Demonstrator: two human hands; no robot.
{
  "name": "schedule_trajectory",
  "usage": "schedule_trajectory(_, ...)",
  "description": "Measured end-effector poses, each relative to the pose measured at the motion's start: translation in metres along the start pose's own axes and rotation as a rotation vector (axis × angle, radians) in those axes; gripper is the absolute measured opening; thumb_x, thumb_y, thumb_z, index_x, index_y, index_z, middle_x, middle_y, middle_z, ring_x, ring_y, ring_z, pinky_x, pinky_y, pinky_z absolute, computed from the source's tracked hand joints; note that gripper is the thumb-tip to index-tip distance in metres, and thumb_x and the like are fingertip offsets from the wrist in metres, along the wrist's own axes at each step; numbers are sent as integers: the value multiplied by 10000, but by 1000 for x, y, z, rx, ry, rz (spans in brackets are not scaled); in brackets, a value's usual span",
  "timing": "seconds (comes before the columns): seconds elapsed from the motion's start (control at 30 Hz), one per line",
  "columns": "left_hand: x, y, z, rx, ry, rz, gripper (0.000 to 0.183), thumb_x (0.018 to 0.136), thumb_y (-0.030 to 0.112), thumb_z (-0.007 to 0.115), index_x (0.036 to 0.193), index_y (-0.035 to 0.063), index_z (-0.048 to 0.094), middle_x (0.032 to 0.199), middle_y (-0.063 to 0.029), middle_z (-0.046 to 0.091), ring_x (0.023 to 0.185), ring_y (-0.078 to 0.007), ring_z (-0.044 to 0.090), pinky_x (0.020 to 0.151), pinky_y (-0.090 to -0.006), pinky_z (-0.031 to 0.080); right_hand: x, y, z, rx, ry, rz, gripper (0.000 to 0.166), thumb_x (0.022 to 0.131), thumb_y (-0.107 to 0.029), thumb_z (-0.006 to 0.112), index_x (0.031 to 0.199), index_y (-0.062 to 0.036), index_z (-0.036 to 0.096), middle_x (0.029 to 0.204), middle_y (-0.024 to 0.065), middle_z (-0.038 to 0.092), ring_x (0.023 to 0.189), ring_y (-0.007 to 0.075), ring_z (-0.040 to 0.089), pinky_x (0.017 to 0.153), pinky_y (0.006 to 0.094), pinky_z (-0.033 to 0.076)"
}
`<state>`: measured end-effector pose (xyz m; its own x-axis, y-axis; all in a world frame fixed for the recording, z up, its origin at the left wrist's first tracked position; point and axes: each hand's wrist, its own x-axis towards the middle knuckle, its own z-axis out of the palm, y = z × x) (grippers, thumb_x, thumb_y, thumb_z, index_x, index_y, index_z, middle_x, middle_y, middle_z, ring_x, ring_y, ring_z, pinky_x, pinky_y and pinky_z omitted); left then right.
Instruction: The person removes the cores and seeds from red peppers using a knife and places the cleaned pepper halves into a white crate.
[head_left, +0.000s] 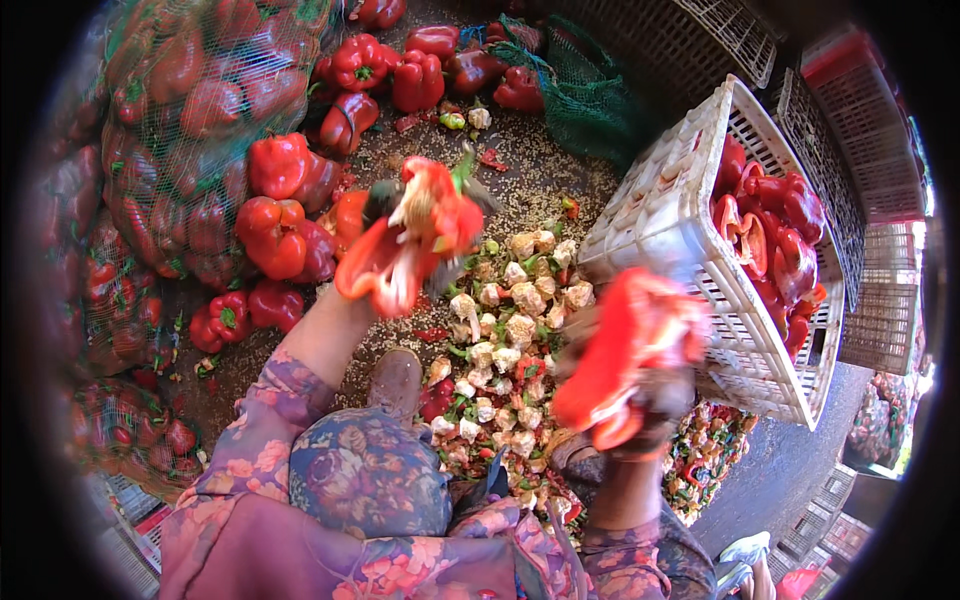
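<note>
My left hand (447, 276), mostly hidden behind its load, grips a torn-open red bell pepper (367, 262) with its pale seedy core and green stem (463, 171) showing. On the right, my right hand (664, 401) looks dark, perhaps gloved, and holds an opened red pepper piece (611, 356), blurred by motion. Just beyond that hand a white plastic crate (645, 214) stands tilted, its mouth facing right, with cored red pepper pieces (787, 217) inside. Pale seed cores with green stems (521, 330) lie heaped on the floor between my feet.
Green mesh sacks of whole red peppers (202, 150) are stacked at the left. Loose whole peppers (274, 232) lie beside them and at the back, near a slack green net (585, 97). Stacked crates (862, 135) line the right. Part of another person (750, 562) shows at lower right.
</note>
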<state>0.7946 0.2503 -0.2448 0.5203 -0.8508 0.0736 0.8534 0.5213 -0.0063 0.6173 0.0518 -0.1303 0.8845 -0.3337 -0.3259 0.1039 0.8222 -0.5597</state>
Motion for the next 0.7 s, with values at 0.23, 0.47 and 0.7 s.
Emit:
schedule_trajectory(0.23, 23, -15, 20, 208, 266, -132, 527, 816, 245, 644, 1243, -20, 489, 1174, -138, 605, 1051, -247, 608, 951, -339, 481, 19, -107, 7, -1294, 506, -890, 598, 734, -109, 748, 1276, -70, 497, 1124, 146, 603, 1038, 191, 587, 767, 327, 576)
schedule_trajectory(0.47, 19, -35, 5, 473, 297, -224, 513, 843, 257, 587, 1245, -47, 490, 1168, -173, 599, 1045, -266, 600, 961, -385, 448, 82, 31, -14, -1741, -311, -554, 607, 698, -163, 792, 1258, -98, 564, 1062, 123, 649, 815, 205, 654, 715, 321, 523)
schedule_trajectory(0.7, 12, -63, -33, -86, 169, -122, 435, 932, 392, 461, 1165, 31, 533, 1112, -150, 609, 1028, -276, 597, 962, -433, 449, 78, 54, -22, -1771, -437, -789, 324, 695, -90, 730, 992, -107, 603, 911, 84, 625, 786, 298, 625, 618, 369, 496)
